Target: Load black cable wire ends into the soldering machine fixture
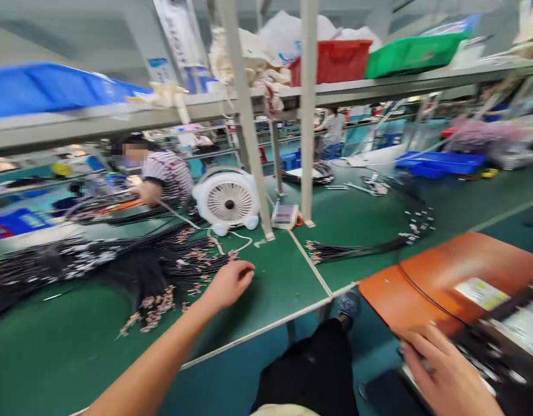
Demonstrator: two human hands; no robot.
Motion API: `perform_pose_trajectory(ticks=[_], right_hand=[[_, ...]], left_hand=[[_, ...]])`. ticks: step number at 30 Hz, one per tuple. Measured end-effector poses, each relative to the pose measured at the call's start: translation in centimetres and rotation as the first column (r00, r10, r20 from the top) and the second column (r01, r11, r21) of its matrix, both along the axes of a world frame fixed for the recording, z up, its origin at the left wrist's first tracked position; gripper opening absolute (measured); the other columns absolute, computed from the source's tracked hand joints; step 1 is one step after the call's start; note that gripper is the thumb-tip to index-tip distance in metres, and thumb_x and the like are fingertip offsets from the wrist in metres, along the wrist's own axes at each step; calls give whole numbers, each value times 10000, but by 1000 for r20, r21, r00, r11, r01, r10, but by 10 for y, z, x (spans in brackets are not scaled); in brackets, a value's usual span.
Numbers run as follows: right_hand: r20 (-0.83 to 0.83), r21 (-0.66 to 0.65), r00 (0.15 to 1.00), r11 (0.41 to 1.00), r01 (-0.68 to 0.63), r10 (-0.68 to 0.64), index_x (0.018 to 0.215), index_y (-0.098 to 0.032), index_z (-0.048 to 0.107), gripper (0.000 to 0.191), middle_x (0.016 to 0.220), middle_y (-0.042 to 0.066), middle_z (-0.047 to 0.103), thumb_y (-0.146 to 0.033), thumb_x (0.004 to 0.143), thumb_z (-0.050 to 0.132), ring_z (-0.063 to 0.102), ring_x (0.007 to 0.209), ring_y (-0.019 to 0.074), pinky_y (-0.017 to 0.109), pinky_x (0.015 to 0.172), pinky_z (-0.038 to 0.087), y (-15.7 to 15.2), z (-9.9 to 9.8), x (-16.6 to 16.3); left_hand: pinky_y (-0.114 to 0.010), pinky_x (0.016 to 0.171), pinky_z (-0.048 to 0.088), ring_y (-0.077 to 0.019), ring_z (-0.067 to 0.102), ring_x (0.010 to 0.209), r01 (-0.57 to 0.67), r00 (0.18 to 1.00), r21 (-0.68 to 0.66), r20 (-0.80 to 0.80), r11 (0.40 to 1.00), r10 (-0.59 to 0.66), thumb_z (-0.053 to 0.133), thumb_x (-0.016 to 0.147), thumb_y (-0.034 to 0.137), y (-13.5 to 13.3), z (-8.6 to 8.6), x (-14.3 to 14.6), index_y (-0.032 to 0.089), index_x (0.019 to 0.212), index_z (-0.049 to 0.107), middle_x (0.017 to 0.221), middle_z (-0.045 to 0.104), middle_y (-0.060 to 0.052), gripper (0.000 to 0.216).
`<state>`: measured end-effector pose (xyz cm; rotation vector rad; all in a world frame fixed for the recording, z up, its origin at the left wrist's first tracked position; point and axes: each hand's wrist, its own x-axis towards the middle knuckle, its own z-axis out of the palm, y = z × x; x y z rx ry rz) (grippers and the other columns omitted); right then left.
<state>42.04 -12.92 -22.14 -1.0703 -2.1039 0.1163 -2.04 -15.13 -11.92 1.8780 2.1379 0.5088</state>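
Note:
My left hand hovers low over the green table with its fingers curled in. Whether anything is inside the curl is hidden. Just behind and to the left lie bundles of black cables with copper-coloured tips. On the right, my right hand is at the near edge of an orange board, fingers loosely extended and somewhat blurred; I see nothing held in it. One thin black cable runs across the board close to that hand. Another black cable bundle lies on the green table between the hands.
A white fan stands by the shelf posts. Overhead, a shelf carries red, green and blue bins. A person in a striped top works across the table. Blue trays lie at the back right.

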Motion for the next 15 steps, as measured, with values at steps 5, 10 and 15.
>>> perform_pose_trajectory(ticks=[5,10,15], right_hand=[[9,-170,998,983,70,-70,1166,-167,632,317,1028,57,516,-293,1065,359,511,904,68,187,776,427,-5,3,-2],[-77,-189,987,974,123,-140,1120,-198,631,297,998,41,500,-254,1062,345,494,888,68,191,774,414,-11,5,-8],[-67,-173,985,974,145,-159,1183,-230,598,270,1035,27,503,-267,1062,359,493,896,62,180,756,416,-14,5,-9]], left_hand=[[-235,823,435,-134,584,895,110,992,-4,-66,994,-110,473,871,431,73,13,7,178,1118,656,1040,633,-22,399],[-238,771,401,-127,568,826,118,975,52,-194,992,-106,463,874,403,151,27,14,205,1180,612,978,629,-7,394],[-241,680,350,-134,547,752,84,960,23,-270,996,-74,435,885,333,194,18,9,242,1303,520,870,618,2,436]])
